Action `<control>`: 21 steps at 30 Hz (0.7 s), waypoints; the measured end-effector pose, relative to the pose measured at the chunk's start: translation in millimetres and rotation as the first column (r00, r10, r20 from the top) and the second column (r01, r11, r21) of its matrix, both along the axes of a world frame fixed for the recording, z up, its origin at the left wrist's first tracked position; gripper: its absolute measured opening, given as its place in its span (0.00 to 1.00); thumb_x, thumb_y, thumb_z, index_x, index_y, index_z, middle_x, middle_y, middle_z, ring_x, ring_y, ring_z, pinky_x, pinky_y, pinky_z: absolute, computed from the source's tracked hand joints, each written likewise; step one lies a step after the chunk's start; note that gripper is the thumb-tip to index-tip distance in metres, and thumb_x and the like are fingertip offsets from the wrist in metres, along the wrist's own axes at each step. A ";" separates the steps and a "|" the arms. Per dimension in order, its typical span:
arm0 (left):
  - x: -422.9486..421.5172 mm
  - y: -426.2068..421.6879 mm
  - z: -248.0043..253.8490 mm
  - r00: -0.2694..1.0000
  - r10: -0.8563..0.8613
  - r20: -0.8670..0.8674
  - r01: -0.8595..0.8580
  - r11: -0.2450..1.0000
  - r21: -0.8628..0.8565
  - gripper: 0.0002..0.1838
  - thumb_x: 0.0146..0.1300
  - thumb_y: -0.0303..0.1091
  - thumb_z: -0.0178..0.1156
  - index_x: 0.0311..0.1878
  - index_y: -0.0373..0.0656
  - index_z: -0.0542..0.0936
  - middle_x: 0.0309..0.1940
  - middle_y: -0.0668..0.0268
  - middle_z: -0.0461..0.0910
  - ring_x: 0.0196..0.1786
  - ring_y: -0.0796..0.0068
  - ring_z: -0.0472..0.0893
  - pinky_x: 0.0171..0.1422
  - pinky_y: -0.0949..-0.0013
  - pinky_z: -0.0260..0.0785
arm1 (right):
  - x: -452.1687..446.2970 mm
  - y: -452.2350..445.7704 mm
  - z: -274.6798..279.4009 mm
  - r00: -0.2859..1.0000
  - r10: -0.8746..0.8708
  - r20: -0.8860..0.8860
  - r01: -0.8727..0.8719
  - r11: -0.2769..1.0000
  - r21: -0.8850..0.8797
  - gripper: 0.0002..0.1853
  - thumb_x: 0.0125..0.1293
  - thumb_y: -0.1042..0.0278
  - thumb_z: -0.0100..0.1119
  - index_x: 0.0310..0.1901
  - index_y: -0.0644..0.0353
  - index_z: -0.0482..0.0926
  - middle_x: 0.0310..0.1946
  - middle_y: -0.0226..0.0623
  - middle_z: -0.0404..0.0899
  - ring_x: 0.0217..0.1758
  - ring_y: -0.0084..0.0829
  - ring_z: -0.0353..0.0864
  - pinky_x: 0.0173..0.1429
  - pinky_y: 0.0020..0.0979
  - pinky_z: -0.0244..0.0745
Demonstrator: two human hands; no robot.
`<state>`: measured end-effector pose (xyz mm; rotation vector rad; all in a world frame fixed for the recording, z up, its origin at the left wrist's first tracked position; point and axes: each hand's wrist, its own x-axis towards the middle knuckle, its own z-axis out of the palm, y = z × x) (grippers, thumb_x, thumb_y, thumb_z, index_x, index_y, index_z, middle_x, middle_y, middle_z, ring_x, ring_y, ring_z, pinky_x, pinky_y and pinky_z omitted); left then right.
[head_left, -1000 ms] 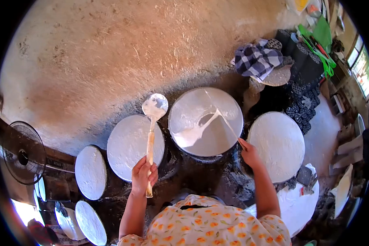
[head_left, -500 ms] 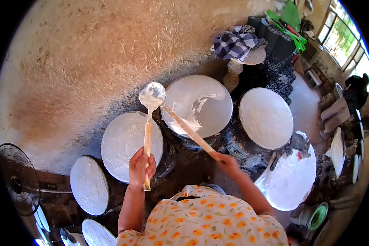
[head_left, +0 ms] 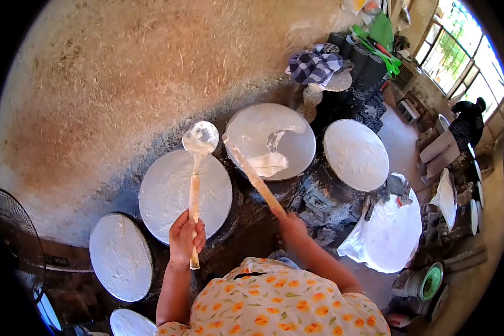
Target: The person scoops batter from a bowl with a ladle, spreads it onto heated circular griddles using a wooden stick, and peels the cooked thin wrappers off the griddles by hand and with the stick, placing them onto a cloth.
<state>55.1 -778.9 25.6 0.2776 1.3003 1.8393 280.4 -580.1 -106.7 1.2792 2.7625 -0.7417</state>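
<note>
My left hand (head_left: 186, 238) is closed round the handle of a ladle (head_left: 194, 193), whose bowl is smeared with white batter. The bowl hangs over the far edge of a round, white-covered griddle (head_left: 168, 193). In my right hand (head_left: 291, 227) is a wooden stick (head_left: 257, 182), slanting up and left; its tip is by the left rim of the middle round griddle (head_left: 243, 126). Whether the tip touches that rim I cannot tell. On the middle griddle lies a thick patch of white batter (head_left: 269, 164) near the front, and a curved swirl (head_left: 280, 134) behind it.
Another white-covered griddle (head_left: 355, 154) stands to the right, one (head_left: 120, 257) to the left. A rough wall (head_left: 123, 84) rises behind. A fan (head_left: 19, 246) is at far left. A checked cloth (head_left: 313, 64), dark cylinders (head_left: 367, 70) and a white sheet (head_left: 386, 235) are on the right.
The view has shifted slightly. The ladle has moved a little left and down, and the stick's lower end and my right hand have moved left. The front batter patch reaches further right.
</note>
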 end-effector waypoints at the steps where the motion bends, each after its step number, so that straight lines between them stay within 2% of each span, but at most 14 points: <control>1: -1.2 -2.1 -2.4 0.999 -0.030 -0.012 0.030 1.000 -0.002 0.09 0.69 0.27 0.42 0.47 0.35 0.68 0.25 0.65 0.69 0.16 0.83 0.63 0.14 0.78 0.59 | -3.5 -2.5 -4.3 0.998 -0.019 0.055 0.020 1.000 -0.018 0.23 0.69 0.61 0.48 0.64 0.29 0.66 0.40 0.49 0.76 0.38 0.51 0.80 0.42 0.44 0.76; 3: -3.4 -2.9 -1.8 0.998 -0.062 -0.031 0.063 0.998 0.006 0.08 0.69 0.27 0.42 0.47 0.35 0.68 0.25 0.65 0.69 0.16 0.83 0.63 0.14 0.78 0.59 | 0.9 -3.1 -3.1 0.994 -0.039 0.103 0.042 0.999 -0.026 0.22 0.69 0.59 0.47 0.64 0.28 0.66 0.40 0.49 0.76 0.39 0.51 0.81 0.42 0.44 0.76; 4: -1.3 -2.8 -0.4 0.999 -0.037 -0.022 0.037 0.999 0.004 0.08 0.69 0.28 0.44 0.47 0.35 0.68 0.25 0.65 0.69 0.15 0.84 0.63 0.13 0.79 0.58 | 18.8 -3.1 2.7 0.983 -0.148 0.104 0.165 0.971 -0.172 0.23 0.69 0.61 0.47 0.64 0.27 0.65 0.40 0.48 0.76 0.40 0.51 0.81 0.43 0.44 0.77; 6: -1.9 -1.8 -0.9 1.000 -0.011 -0.011 0.012 1.000 0.007 0.09 0.69 0.29 0.45 0.47 0.35 0.68 0.25 0.65 0.68 0.15 0.85 0.63 0.12 0.80 0.57 | 48.8 -2.4 10.0 0.960 -0.254 0.121 0.279 0.910 -0.307 0.24 0.69 0.62 0.47 0.65 0.26 0.64 0.39 0.48 0.76 0.40 0.51 0.81 0.43 0.45 0.77; 8: -2.4 -0.1 -3.2 0.999 -0.042 -0.026 0.043 0.999 0.017 0.09 0.69 0.29 0.45 0.47 0.35 0.68 0.24 0.65 0.68 0.14 0.85 0.63 0.12 0.80 0.58 | 74.2 -2.4 12.2 0.940 -0.277 0.198 0.279 0.960 0.016 0.30 0.63 0.73 0.49 0.64 0.29 0.66 0.35 0.50 0.76 0.38 0.50 0.80 0.43 0.46 0.75; 12: 1.2 9.7 -8.1 0.996 -0.088 -0.029 0.089 0.995 0.035 0.09 0.69 0.28 0.43 0.47 0.34 0.69 0.25 0.66 0.69 0.16 0.84 0.63 0.14 0.79 0.59 | 93.7 16.9 5.4 0.943 -0.258 0.210 0.238 0.964 0.118 0.26 0.63 0.70 0.51 0.62 0.33 0.69 0.36 0.52 0.78 0.38 0.52 0.80 0.42 0.46 0.74; 14: 5.7 17.4 -8.0 0.996 -0.088 -0.012 0.088 0.996 0.021 0.11 0.69 0.27 0.43 0.51 0.34 0.69 0.25 0.66 0.69 0.16 0.84 0.63 0.14 0.79 0.59 | 89.8 37.4 -8.8 0.921 -0.369 0.125 0.355 0.927 0.118 0.26 0.61 0.70 0.53 0.61 0.33 0.71 0.33 0.51 0.79 0.35 0.51 0.81 0.39 0.45 0.74; 15: 7.6 22.2 -7.0 0.995 -0.093 -0.017 0.094 0.995 0.021 0.11 0.69 0.27 0.43 0.51 0.34 0.69 0.25 0.66 0.69 0.16 0.84 0.63 0.14 0.79 0.59 | 89.1 46.3 -16.8 0.920 -0.374 0.120 0.361 0.925 0.116 0.26 0.61 0.70 0.53 0.61 0.33 0.71 0.33 0.51 0.79 0.35 0.51 0.81 0.39 0.45 0.74; 17: 12.4 31.8 -4.4 0.996 -0.084 0.011 0.084 0.996 0.010 0.12 0.69 0.27 0.43 0.52 0.34 0.69 0.26 0.67 0.69 0.16 0.85 0.63 0.14 0.79 0.59 | 89.6 60.1 -30.5 0.907 -0.359 -0.219 0.375 0.926 0.037 0.28 0.63 0.71 0.53 0.63 0.29 0.68 0.33 0.48 0.78 0.32 0.49 0.81 0.36 0.44 0.75; 18: 15.0 36.2 -2.8 0.996 -0.088 0.006 0.088 0.996 0.006 0.12 0.69 0.27 0.43 0.52 0.34 0.69 0.26 0.67 0.69 0.16 0.85 0.63 0.14 0.79 0.59 | 91.5 59.4 -34.8 0.905 -0.363 -0.222 0.379 0.925 0.032 0.28 0.63 0.71 0.53 0.63 0.29 0.68 0.33 0.48 0.78 0.32 0.49 0.81 0.36 0.44 0.75; 20: 17.9 45.1 1.6 0.995 -0.103 0.005 0.103 0.995 0.012 0.13 0.69 0.27 0.43 0.53 0.33 0.69 0.26 0.67 0.69 0.16 0.85 0.64 0.14 0.79 0.60 | 95.6 49.6 -46.7 0.914 -0.294 -0.279 0.244 0.949 -0.199 0.27 0.60 0.70 0.53 0.61 0.31 0.71 0.30 0.48 0.78 0.33 0.47 0.81 0.37 0.44 0.75; 21: 18.8 47.4 0.3 0.994 -0.106 -0.003 0.106 0.994 0.006 0.13 0.69 0.27 0.43 0.53 0.33 0.69 0.26 0.67 0.69 0.16 0.85 0.64 0.14 0.79 0.60 | 102.6 40.8 -40.3 0.911 -0.298 -0.285 0.245 0.947 -0.205 0.27 0.60 0.70 0.53 0.61 0.31 0.71 0.30 0.48 0.78 0.33 0.47 0.81 0.37 0.44 0.75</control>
